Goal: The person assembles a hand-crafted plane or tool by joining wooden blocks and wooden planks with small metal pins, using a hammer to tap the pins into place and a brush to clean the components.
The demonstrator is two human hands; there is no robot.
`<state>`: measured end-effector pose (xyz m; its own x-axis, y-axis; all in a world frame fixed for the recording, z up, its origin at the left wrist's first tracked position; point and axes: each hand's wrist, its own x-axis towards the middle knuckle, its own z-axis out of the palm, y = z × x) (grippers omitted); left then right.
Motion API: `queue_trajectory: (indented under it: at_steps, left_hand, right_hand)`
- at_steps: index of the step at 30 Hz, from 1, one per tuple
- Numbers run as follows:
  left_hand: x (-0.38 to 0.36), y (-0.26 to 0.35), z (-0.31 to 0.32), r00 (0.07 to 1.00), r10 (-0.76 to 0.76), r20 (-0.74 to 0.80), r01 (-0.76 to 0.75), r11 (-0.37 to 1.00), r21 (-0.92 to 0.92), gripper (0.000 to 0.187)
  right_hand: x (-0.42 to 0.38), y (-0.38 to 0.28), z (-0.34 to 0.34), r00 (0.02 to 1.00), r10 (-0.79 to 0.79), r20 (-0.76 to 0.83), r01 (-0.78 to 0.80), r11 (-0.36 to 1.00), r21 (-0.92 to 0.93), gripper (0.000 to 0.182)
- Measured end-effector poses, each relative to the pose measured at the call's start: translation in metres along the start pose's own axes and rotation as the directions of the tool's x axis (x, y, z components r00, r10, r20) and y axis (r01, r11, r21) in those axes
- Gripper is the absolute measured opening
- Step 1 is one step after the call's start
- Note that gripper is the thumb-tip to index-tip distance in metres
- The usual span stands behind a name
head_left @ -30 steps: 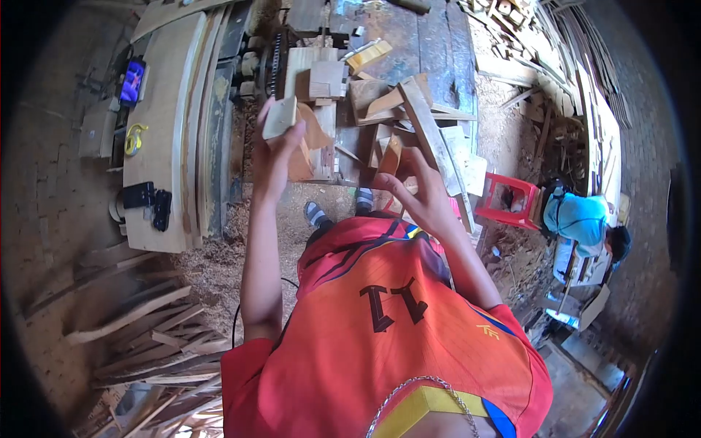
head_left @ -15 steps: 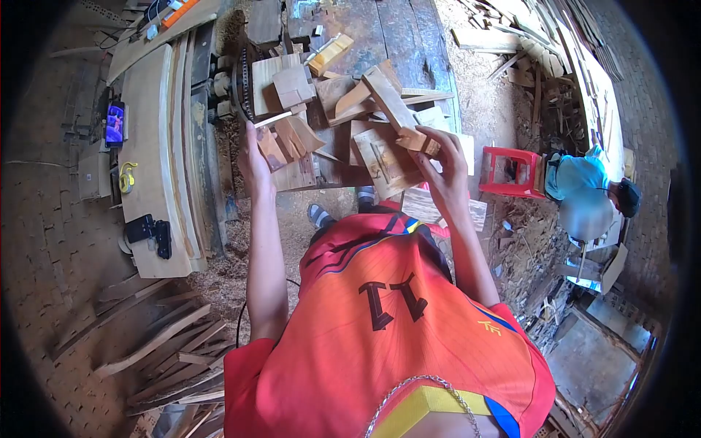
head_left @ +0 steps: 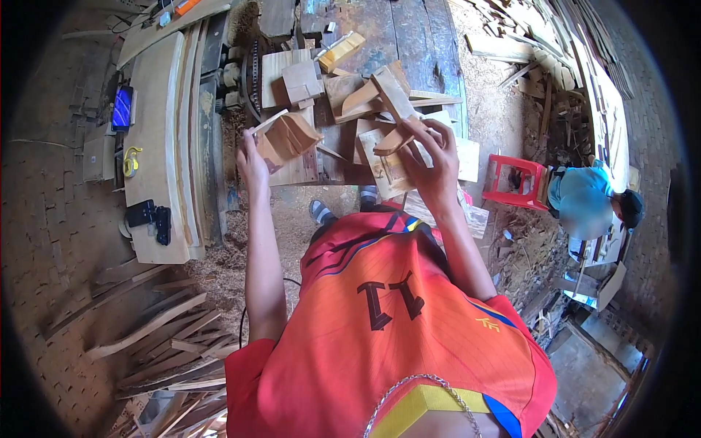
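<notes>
Left of the frame's upper centre, the left hand (head_left: 253,166) is grasping a curved wooden block (head_left: 285,142) by its left edge; right of centre, the right hand (head_left: 438,171) is pinching a small curved piece (head_left: 393,141) between thumb and fingers. Both are looking stiff, dry and fairly light, the thin ends probably being likelier to chip, so the thicker flanks are offering the safer hold. Beyond them, a square block (head_left: 301,82) and a yellowish block (head_left: 342,51) are lying on the workbench (head_left: 372,25) at upper centre.
</notes>
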<state>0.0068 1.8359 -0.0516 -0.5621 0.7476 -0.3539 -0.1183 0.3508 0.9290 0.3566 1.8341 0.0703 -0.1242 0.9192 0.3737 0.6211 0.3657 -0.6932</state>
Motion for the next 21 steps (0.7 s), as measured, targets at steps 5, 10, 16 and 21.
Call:
queue_trajectory:
  at_steps: [5, 10, 16, 21]
  left_hand:
    - [0.004, -0.021, -0.002, 0.999, -0.023, 0.037, 0.027, 0.995, -0.097, 0.073]
    - [0.003, -0.031, 0.002, 0.989, 0.109, -0.096, -0.091, 0.980, 0.177, 0.067]
    - [-0.047, 0.043, 0.033, 0.848, 0.516, -0.119, -0.466, 0.834, 0.297, 0.052]
    - [-0.084, 0.098, 0.073, 0.548, 0.668, 0.503, -0.831, 0.367, 0.418, 0.055]
  right_hand:
    - [-0.003, 0.009, 0.006, 0.999, 0.031, 0.019, -0.031, 0.999, -0.010, 0.051]
    - [-0.001, 0.013, 0.010, 0.998, 0.066, 0.023, -0.063, 0.993, -0.095, 0.048]
    - [0.015, 0.010, 0.018, 0.998, 0.023, 0.055, -0.013, 0.984, -0.180, 0.047]
    - [0.028, 0.016, 0.029, 0.992, -0.110, 0.064, 0.124, 0.941, -0.315, 0.047]
